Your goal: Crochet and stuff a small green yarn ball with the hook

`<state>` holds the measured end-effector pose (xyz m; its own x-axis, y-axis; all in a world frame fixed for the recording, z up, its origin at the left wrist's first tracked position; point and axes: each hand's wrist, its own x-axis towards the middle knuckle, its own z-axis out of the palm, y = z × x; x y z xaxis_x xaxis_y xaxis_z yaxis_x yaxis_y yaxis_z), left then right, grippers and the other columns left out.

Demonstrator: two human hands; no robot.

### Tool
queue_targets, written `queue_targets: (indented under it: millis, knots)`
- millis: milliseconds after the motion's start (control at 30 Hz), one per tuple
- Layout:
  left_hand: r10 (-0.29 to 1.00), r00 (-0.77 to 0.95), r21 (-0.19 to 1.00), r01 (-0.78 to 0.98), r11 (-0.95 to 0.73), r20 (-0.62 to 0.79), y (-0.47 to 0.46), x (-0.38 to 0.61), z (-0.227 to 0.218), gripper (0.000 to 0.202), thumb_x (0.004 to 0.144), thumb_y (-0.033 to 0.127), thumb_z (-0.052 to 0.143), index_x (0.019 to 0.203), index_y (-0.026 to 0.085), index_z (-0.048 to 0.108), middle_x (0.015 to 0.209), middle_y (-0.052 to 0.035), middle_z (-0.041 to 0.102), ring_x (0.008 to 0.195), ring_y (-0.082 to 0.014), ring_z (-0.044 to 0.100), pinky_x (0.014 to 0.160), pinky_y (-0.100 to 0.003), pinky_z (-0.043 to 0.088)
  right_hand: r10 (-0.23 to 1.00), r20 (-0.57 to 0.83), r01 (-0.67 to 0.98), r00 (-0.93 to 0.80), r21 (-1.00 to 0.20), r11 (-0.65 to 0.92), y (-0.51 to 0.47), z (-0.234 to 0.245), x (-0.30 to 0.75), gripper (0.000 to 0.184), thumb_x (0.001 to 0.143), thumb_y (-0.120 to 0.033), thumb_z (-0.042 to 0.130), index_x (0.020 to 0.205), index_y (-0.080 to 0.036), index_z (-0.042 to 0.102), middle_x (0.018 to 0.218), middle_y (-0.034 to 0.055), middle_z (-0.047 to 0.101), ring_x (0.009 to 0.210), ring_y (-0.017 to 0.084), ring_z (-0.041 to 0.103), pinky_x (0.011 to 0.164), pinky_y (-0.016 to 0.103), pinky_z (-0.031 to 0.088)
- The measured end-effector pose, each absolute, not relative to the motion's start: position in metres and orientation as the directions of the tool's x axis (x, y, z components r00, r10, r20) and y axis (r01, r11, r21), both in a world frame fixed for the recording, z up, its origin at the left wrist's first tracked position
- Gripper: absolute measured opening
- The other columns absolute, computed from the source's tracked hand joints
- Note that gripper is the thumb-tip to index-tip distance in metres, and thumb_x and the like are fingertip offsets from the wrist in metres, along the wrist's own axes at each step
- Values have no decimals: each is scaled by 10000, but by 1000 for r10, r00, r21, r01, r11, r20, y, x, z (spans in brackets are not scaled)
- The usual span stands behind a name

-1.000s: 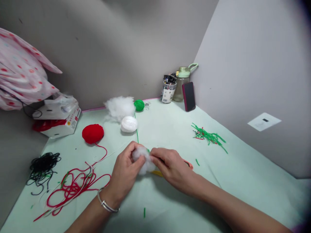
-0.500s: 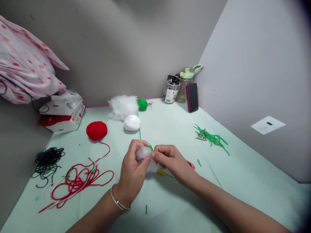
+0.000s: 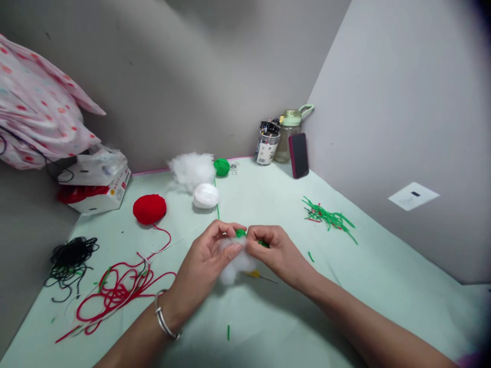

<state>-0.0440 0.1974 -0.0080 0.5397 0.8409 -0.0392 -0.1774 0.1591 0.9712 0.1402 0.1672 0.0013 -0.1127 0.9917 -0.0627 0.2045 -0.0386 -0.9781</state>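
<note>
Between my hands, over the near middle of the table, is a tuft of white fluffy stuffing [image 3: 236,263]. My left hand [image 3: 201,263] is closed around it, the thumb lying across the fluff. At the top of the tuft a small green yarn piece [image 3: 240,233] shows by my left fingertips. My right hand [image 3: 273,250] is pinched against that piece from the right, with more green showing under its curled fingers. How far the fluff sits inside the green piece is hidden by the fingers. Just below lies a yellow-handled crochet hook [image 3: 254,274], partly covered by the fluff.
Red [image 3: 149,209], white [image 3: 205,196] and green yarn balls [image 3: 221,167] lie behind, beside a larger heap of stuffing [image 3: 192,171]. Loose red yarn [image 3: 123,291] and black yarn [image 3: 74,253] spread at left. Green scraps [image 3: 330,217], a phone [image 3: 299,155] and a pen jar [image 3: 267,147] are at right.
My left hand has turned and tilted over, and the fluff now bulges lower. More green shows between and under my fingers. An orange thing by my right wrist has gone out of sight.
</note>
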Motion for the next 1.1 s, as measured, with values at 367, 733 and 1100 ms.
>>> queue_targets:
  millis: [367, 733, 1100]
  knots:
    - [966, 256, 998, -58, -23, 37, 189, -31, -14, 242, 825, 122, 633, 768, 250, 435, 837, 27, 634, 807, -166, 558, 820, -315, 461, 947, 79, 468, -311, -855, 225, 154, 6, 128, 261, 906, -188, 474, 682, -228, 347, 638, -57, 402, 597, 106, 351, 601, 270, 287]
    - [868, 471, 947, -177, 267, -157, 196, -41, -15, 169, 979, 378, 656, 974, 227, 579, 976, -7, 669, 814, -149, 600, 712, -249, 483, 993, -16, 328, -119, -944, 24, 166, -7, 136, 352, 910, -361, 573, 627, -226, 414, 607, -68, 357, 581, 99, 299, 557, 274, 234]
    - [824, 529, 915, -196, 353, -204, 204, -43, -23, 361, 824, 430, 859, 957, 185, 631, 851, 5, 664, 606, -96, 535, 538, -212, 412, 973, -115, 159, -199, -984, -84, 171, -6, 146, 370, 912, -407, 645, 667, -216, 443, 650, -67, 361, 618, 106, 298, 576, 269, 243]
